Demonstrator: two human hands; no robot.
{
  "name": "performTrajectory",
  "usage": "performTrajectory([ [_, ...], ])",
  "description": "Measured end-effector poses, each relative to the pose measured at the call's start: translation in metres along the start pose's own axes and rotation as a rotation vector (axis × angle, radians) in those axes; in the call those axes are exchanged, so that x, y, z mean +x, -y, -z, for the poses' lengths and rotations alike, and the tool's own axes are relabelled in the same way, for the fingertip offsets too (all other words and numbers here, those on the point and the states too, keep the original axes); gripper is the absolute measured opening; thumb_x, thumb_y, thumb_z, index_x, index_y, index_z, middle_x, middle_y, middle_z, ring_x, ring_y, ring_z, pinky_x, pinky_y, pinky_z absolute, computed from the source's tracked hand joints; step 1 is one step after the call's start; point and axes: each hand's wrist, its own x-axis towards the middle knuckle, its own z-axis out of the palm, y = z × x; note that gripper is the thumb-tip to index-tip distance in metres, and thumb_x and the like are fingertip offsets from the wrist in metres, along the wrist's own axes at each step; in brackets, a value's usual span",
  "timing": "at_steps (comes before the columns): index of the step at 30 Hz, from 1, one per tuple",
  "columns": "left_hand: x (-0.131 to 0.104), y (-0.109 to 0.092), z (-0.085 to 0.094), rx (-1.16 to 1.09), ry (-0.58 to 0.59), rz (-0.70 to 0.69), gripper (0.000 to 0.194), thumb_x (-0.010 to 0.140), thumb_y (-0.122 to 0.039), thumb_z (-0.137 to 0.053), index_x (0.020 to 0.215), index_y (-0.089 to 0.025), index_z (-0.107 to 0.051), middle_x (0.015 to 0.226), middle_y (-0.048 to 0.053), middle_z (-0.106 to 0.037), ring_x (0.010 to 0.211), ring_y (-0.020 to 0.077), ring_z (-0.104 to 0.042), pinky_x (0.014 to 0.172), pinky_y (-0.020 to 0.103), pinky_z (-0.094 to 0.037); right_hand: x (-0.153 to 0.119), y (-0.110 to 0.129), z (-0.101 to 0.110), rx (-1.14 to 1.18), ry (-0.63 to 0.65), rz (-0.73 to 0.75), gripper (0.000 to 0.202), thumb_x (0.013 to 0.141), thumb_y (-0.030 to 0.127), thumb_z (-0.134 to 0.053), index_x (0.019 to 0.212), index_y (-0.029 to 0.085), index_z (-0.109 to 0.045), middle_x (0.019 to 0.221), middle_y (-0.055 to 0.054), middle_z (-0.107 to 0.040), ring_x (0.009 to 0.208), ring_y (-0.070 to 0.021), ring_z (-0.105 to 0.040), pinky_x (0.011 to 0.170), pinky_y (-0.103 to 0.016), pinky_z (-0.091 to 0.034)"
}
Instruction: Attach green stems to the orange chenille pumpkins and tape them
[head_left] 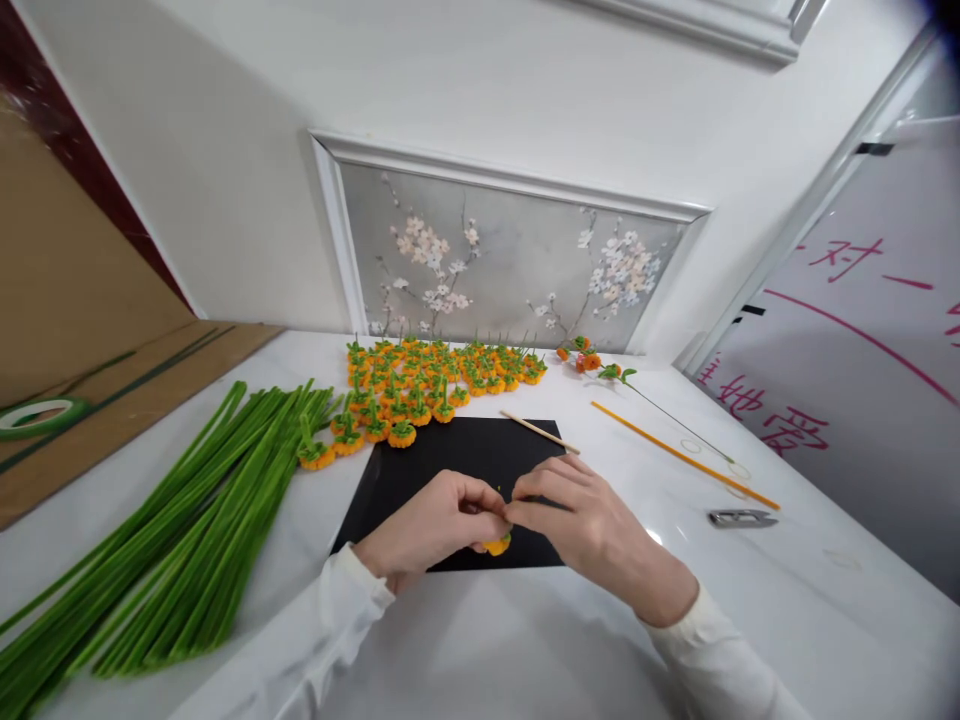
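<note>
- The left hand (442, 520) is closed in a pinch on a small orange pumpkin-shaped piece (497, 547), whose lower edge shows beneath the fingers, over the near part of the black mat (450, 455).
- The right hand (585, 510) comes in from the other side with its fingertips drawn narrow, meeting the left at the top of that piece; whether they grip a part of it or only press on it, I cannot tell.
- The piece in hand seems partly shaped: its orange body is there, with a little green at the top, but the fingers hide most of it, so how much is left to form is unclear.
- Beyond the mat, a large group of finished-looking chenille pumpkins (402, 437) stands in close rows, each an orange body with green on top and many with an upright stem. Judged by these, most of the visible pieces are already made up.
- A thick bundle of green pipe cleaners (202, 520) lies to the left, apparently unused.
- One straight orange pipe cleaner (686, 455) lies to the right, also unworked.
- A thin wooden stick (540, 431) lies across the mat's far right corner; metal thread snips (739, 518) rest near the orange pipe cleaner's near end. Neither is in a hand.
- Small orange-red flowers (589, 362) lie beyond, near a wire stem with green leaves (615, 372).
</note>
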Motion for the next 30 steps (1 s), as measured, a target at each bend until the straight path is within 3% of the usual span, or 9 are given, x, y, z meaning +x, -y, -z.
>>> performTrajectory([
  [3, 0.000, -0.001, -0.001, 0.135, -0.037, -0.034, 0.011, 0.070, -0.020, -0.060, 0.070, -0.013, -0.068, 0.058, -0.001, -0.058, 0.056, 0.0129, -0.050, 0.057, 0.025, -0.040, 0.002, 0.005, -0.005, -0.051, 0.012, 0.000, 0.025, 0.095, 0.012, -0.039, 0.094, 0.020, -0.063, 0.090, -0.006, -0.065, 0.079, -0.0176, -0.056, 0.069, -0.033, -0.038],
  [8, 0.002, 0.009, -0.010, 0.638, -0.338, -0.377, 0.013, 0.073, -0.010, -0.053, 0.065, -0.016, -0.061, 0.076, 0.003, -0.060, 0.066, 0.0149, -0.055, 0.063, 0.026, -0.043, 0.006, 0.016, -0.017, -0.110, -0.003, -0.279, 0.019, 0.086, 0.006, -0.045, 0.080, 0.017, -0.060, 0.079, -0.006, -0.063, 0.072, -0.0198, -0.055, 0.067, -0.035, -0.036],
  [11, 0.002, 0.017, -0.017, 0.877, -0.360, -0.568, 0.022, 0.082, -0.006, -0.043, 0.077, -0.016, -0.062, 0.087, 0.007, -0.059, 0.079, 0.0185, -0.057, 0.073, 0.029, -0.045, 0.006, 0.020, -0.026, 0.051, -0.011, -0.519, 0.017, 0.080, 0.004, -0.049, 0.074, 0.017, -0.058, 0.073, -0.003, -0.062, 0.067, -0.0176, -0.057, 0.062, -0.031, -0.039],
  [14, 0.002, 0.021, -0.019, 0.955, -0.336, -0.639, 0.025, 0.083, -0.006, -0.041, 0.080, -0.015, -0.063, 0.089, 0.009, -0.060, 0.084, 0.0205, -0.057, 0.076, 0.031, -0.046, 0.005, 0.017, -0.029, 0.275, 0.026, -0.673, 0.017, 0.081, 0.006, -0.049, 0.073, 0.019, -0.058, 0.066, 0.000, -0.062, 0.056, -0.0141, -0.056, 0.050, -0.025, -0.039],
  [16, 0.003, 0.020, -0.016, 0.857, -0.355, -0.577, 0.023, 0.080, -0.006, -0.044, 0.073, -0.016, -0.063, 0.086, 0.007, -0.060, 0.079, 0.0189, -0.058, 0.072, 0.029, -0.046, 0.004, 0.014, -0.027, 0.333, 0.008, -0.669, 0.016, 0.083, 0.009, -0.050, 0.077, 0.020, -0.060, 0.069, 0.000, -0.063, 0.059, -0.0144, -0.058, 0.052, -0.025, -0.043],
  [19, 0.004, 0.015, -0.007, 0.562, -0.375, -0.386, 0.016, 0.072, -0.010, -0.053, 0.061, -0.016, -0.062, 0.074, 0.002, -0.059, 0.064, 0.0145, -0.055, 0.060, 0.026, -0.043, 0.004, 0.007, -0.018, 0.217, -0.088, -0.457, 0.020, 0.084, 0.010, -0.054, 0.098, 0.021, -0.062, 0.095, -0.005, -0.066, 0.086, -0.0201, -0.061, 0.075, -0.033, -0.048],
  [23, 0.004, 0.007, 0.003, 0.134, -0.150, -0.114, 0.009, 0.068, -0.016, -0.058, 0.062, -0.014, -0.065, 0.059, -0.001, -0.058, 0.056, 0.0123, -0.050, 0.055, 0.024, -0.039, 0.004, 0.001, -0.009, 0.032, -0.125, -0.160, 0.030, 0.087, 0.006, -0.051, 0.106, 0.025, -0.063, 0.118, -0.008, -0.060, 0.111, -0.0249, -0.052, 0.089, -0.042, -0.040],
  [26, 0.003, 0.002, 0.004, -0.046, -0.046, 0.035, 0.007, 0.064, -0.018, -0.062, 0.061, -0.013, -0.067, 0.056, -0.002, -0.057, 0.054, 0.0101, -0.045, 0.052, 0.023, -0.036, 0.003, -0.002, -0.010, 0.046, -0.133, -0.034, 0.026, 0.090, 0.005, -0.046, 0.099, 0.022, -0.064, 0.105, -0.006, -0.065, 0.101, -0.0191, -0.057, 0.085, -0.036, -0.040],
  [30, 0.001, -0.001, 0.002, -0.101, -0.014, 0.115, 0.007, 0.061, -0.019, -0.064, 0.062, -0.012, -0.068, 0.057, -0.002, -0.057, 0.053, 0.0092, -0.044, 0.052, 0.022, -0.034, 0.001, -0.003, -0.014, 0.003, -0.107, 0.042, 0.025, 0.094, 0.006, -0.040, 0.093, 0.019, -0.062, 0.086, -0.003, -0.067, 0.074, -0.0120, -0.058, 0.076, -0.031, -0.038],
])
